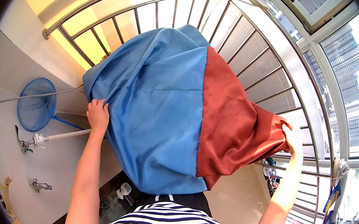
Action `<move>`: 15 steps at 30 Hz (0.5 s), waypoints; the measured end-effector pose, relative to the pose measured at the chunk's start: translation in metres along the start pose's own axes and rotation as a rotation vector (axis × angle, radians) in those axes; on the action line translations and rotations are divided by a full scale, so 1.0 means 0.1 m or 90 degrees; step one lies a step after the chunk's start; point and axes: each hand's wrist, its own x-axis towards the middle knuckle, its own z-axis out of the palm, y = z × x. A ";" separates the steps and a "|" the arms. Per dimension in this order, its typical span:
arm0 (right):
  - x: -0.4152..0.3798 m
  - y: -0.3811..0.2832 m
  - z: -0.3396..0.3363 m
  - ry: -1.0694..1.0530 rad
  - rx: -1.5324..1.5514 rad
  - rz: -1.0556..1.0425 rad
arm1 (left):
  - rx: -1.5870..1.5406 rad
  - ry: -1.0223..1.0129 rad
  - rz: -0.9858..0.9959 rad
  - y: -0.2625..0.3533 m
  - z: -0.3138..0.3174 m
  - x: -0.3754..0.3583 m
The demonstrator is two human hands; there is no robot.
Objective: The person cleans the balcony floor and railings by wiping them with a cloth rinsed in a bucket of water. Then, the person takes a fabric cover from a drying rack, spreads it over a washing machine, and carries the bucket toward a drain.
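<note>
A large cloth (pixel 159 96), shiny blue on the left and centre with a dark red section on the right, is spread out in front of my body. My left hand (pixel 98 114) is closed on the blue left edge, its fingers curled over the fabric. At the right, my right hand (pixel 292 138) grips the red end, where the cloth bunches into folds. The cloth's top reaches the metal railing, and its lower edge hangs by my waist. Part of each hand's fingers is hidden by the fabric.
A curved metal railing (pixel 276 65) runs behind the cloth. On the left wall are a blue net (pixel 36 105), a tap with a pale hose (pixel 32 141) and another tap (pixel 40 185). Windows (pixel 345 72) stand at the right, with hanging items (pixel 331 202) below.
</note>
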 end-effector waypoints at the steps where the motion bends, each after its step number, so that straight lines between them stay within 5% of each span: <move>1: -0.10 0.08 -0.08 0.010 0.008 0.046 | -0.021 0.010 0.001 0.09 0.00 0.03; 3: -0.12 0.39 -0.13 -0.002 0.210 0.060 | -0.083 0.140 0.147 0.36 -0.07 -0.08; 6: -0.25 0.02 -0.06 -0.070 0.540 0.110 | -0.191 -0.108 0.494 0.88 -0.46 -0.70; 8: -0.18 -0.11 0.00 -0.085 0.684 0.083 | -0.047 -0.276 0.689 1.10 -0.45 -1.22; 9: -0.04 -0.18 0.06 -0.090 0.715 0.050 | -0.012 -0.351 0.706 1.10 -0.38 -1.37; 15: 0.11 -0.68 -0.02 -0.068 0.795 -0.015 | -0.080 -0.140 0.609 0.57 -0.34 -0.85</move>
